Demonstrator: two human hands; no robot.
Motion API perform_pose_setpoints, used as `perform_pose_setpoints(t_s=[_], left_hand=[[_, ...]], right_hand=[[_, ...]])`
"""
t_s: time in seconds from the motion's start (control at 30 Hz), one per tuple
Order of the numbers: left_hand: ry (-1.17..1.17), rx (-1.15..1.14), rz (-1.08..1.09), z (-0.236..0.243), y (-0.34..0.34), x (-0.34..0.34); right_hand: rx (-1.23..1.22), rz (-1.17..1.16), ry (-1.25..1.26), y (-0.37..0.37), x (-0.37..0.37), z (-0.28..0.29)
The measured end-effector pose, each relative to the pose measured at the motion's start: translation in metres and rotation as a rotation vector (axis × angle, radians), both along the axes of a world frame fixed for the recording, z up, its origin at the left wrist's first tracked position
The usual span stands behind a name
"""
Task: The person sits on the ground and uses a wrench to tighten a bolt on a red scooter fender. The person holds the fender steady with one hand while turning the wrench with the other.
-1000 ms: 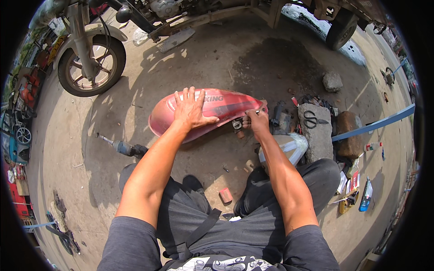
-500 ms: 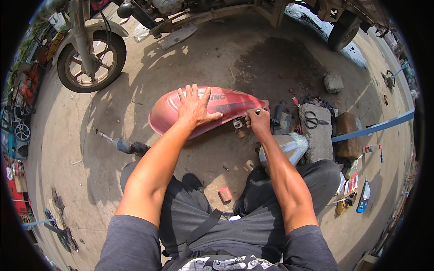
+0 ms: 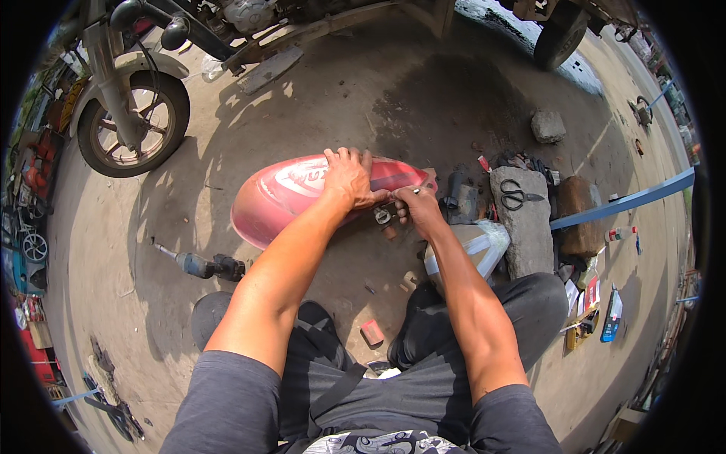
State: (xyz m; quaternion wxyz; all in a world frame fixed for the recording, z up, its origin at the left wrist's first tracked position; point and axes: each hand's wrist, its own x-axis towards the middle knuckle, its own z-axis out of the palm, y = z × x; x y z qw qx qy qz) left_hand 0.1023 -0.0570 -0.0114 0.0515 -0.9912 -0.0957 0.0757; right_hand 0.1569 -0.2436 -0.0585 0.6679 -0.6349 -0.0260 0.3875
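- A red motorcycle fuel tank (image 3: 302, 198) is laid on its side on the concrete ground (image 3: 393, 98), just ahead of the person's knees.
- The tank is pressed down by the left hand (image 3: 349, 178), which is spread flat across its upper side with the fingers open, gripping nothing.
- A small metal fitting (image 3: 383, 216) at the tank's right-hand lower edge is pinched by the right hand (image 3: 416, 208), whose fingers are closed around it; what kind of part it is cannot be told.
- A cordless drill (image 3: 200, 265) is seen lying to the left of the tank, apart from it.
- A flat stone block (image 3: 522, 223) is set to the right of the tank, and a pair of black scissors (image 3: 519, 195) is laid on top of it.
- A clear plastic-wrapped bundle (image 3: 469, 250) is placed just right of the tank, between it and the stone block.
- A motorcycle front wheel (image 3: 134, 125) is seen beyond the tank, to its upper left, well apart.
- A small red block (image 3: 371, 332) lies nearer the person than the tank, between the legs.
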Motion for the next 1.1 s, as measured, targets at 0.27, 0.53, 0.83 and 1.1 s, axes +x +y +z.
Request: perform_pose_setpoints(t_s=[0.27, 0.53, 0.83, 1.1], left_hand=[[0.011, -0.034, -0.003, 0.002, -0.006, 0.001], [0.013, -0.072, 0.034, 0.001, -0.005, 0.004], [-0.096, -0.062, 0.028, -0.011, -0.007, 0.005], [-0.112, -0.033, 0.018, -0.012, -0.007, 0.005]], right_hand=[[-0.020, -0.091, -0.037, 0.003, -0.007, -0.008], [-0.016, -0.113, -0.087, 0.007, -0.009, -0.008], [-0.035, -0.156, -0.141, 0.008, -0.011, -0.016], [-0.082, -0.162, -0.163, 0.009, -0.013, -0.010]])
